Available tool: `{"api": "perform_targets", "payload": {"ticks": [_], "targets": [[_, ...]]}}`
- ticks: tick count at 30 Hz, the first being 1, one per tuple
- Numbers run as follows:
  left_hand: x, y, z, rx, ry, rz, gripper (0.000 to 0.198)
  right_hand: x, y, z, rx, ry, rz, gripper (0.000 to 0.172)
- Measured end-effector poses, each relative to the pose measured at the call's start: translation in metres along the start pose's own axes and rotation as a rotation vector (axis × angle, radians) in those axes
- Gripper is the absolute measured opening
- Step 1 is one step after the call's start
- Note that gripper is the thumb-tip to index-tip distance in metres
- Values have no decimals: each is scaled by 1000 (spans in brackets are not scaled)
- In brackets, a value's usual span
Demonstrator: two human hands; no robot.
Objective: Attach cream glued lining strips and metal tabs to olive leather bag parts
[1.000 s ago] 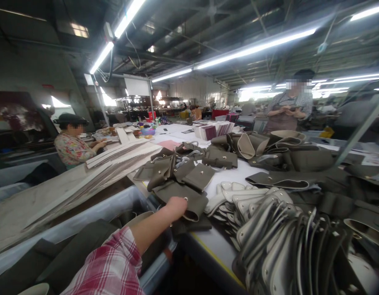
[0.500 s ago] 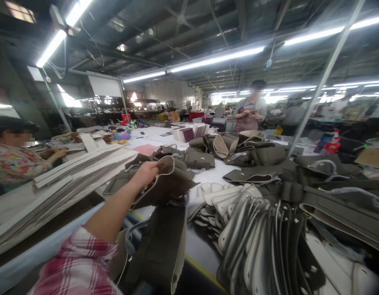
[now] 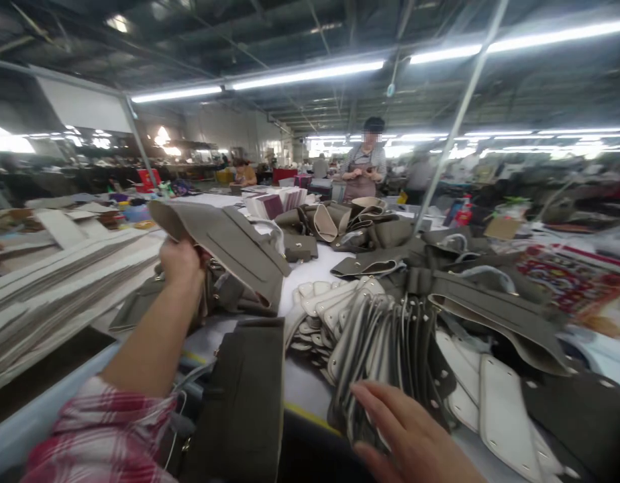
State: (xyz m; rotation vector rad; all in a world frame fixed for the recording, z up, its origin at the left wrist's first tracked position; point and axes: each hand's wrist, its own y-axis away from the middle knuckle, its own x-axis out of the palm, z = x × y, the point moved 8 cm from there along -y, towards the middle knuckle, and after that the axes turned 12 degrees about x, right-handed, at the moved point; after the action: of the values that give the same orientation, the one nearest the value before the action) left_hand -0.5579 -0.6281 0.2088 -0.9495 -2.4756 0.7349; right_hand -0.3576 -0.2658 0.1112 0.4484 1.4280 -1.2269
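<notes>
My left hand (image 3: pixel 182 268) is closed on the edge of a dark olive-grey handbag (image 3: pixel 224 241), raised and tilted over the table with its flat, seamed side showing. My fingertips are partly hidden behind it. At the lower right, my right hand (image 3: pixel 403 433) is open, its fingers apart and nothing in them. It hovers by the near end of a fanned row of bag flaps (image 3: pixel 363 322), dark on one face and pale on the other, with small metal studs. Whether it touches them I cannot tell. Another olive handbag (image 3: pixel 244 396) lies nearest me, between my arms.
More olive handbags (image 3: pixel 370 231) lie heaped at the back and right. Long pale strips (image 3: pixel 63 295) are stacked on the left. White boxes or booklets (image 3: pixel 270 204) stand farther back. A slanted metal pole (image 3: pixel 455 127) rises behind the bags. A person in an apron (image 3: pixel 363 168) stands beyond.
My left hand has lifted and turned the handbag, so its flat side now shows. My right hand has come into view at the lower right. The view has swung to the right.
</notes>
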Motion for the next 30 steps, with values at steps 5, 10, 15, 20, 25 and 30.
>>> {"api": "perform_targets", "payload": {"ticks": [5,10,15,20,25,30], "targets": [[27,44,-53,7,176,161,25,-10,-67,13,336,-382,97,70],[92,163,-103,131,216,642,58,-16,-105,6,453,-889,15,73],[128,203,-110,186,334,776,70,-25,-109,-13,431,-1013,-32,43],[148,183,-123,335,171,1027,65,-18,-105,-29,598,-1077,203,41],[167,184,-158,644,36,1167,63,-31,-112,-45,726,-1271,84,38],[188,190,-178,900,-70,1253,63,-39,-116,-68,778,-1354,45,23]]}}
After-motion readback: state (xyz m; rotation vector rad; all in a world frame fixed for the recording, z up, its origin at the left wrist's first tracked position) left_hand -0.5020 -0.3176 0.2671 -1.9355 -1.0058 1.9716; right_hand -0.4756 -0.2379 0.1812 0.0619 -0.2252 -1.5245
